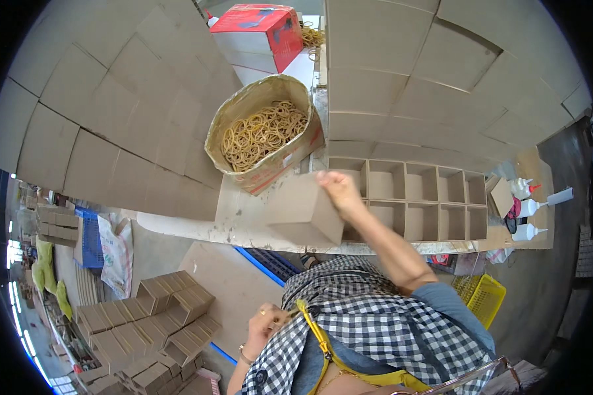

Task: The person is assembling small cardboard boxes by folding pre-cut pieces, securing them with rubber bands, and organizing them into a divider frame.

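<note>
Over the worktable, my right hand (341, 193) grips the upper right edge of a plain brown cardboard box (310, 210), which is slightly smeared by motion. Down by my checked apron, the fingers of my left hand (263, 326) are curled closed; a thin tan strand seems to show beside them, too unclear to name. Just beyond the box stands an open bin (217, 141) with many yellow-brown rubber bands (263, 135) inside. To the right of my right hand, a row of open-topped box compartments (405, 181) lies on the table, partly hidden by my forearm.
Tall cardboard stacks rise at left (112, 138) and right (402, 79). A red and white carton (263, 39) sits behind the bin. White squeeze bottles (527, 208) stand at the table's right end. Finished-looking boxes (145, 322) are piled low left; a yellow basket (487, 299) is below right.
</note>
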Demonstrator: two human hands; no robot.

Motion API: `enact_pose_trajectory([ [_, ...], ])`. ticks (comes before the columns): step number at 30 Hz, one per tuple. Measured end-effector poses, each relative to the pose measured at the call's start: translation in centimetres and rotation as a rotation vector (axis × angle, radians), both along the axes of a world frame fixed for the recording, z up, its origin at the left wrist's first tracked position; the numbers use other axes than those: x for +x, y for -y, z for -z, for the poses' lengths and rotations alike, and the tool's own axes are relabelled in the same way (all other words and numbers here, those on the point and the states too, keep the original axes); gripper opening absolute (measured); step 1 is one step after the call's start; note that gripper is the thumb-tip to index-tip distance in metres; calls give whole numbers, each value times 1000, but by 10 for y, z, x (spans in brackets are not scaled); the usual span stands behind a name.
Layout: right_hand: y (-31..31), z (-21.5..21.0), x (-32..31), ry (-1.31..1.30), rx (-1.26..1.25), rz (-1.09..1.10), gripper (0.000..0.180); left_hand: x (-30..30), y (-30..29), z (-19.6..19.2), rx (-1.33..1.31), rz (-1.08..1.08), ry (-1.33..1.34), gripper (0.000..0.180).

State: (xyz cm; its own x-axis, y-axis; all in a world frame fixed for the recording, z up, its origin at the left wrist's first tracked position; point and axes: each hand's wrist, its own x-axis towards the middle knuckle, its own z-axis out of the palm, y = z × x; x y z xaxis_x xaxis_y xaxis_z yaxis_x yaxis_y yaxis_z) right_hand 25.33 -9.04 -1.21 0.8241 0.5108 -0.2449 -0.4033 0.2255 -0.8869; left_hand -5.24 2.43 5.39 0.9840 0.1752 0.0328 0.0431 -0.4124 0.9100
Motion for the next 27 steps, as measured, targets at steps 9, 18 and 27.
enact_pose_trajectory([
  [9,-8,-14,-52,1120,-262,-467,20,66,-103,-16,499,-345,202,11],
  [18,-79,73,-89,1609,-637,-603,12,276,-179,-45,598,-323,326,7],
  [27,-38,69,-93,1339,-442,-450,29,382,-211,28,800,-95,129,15],
])
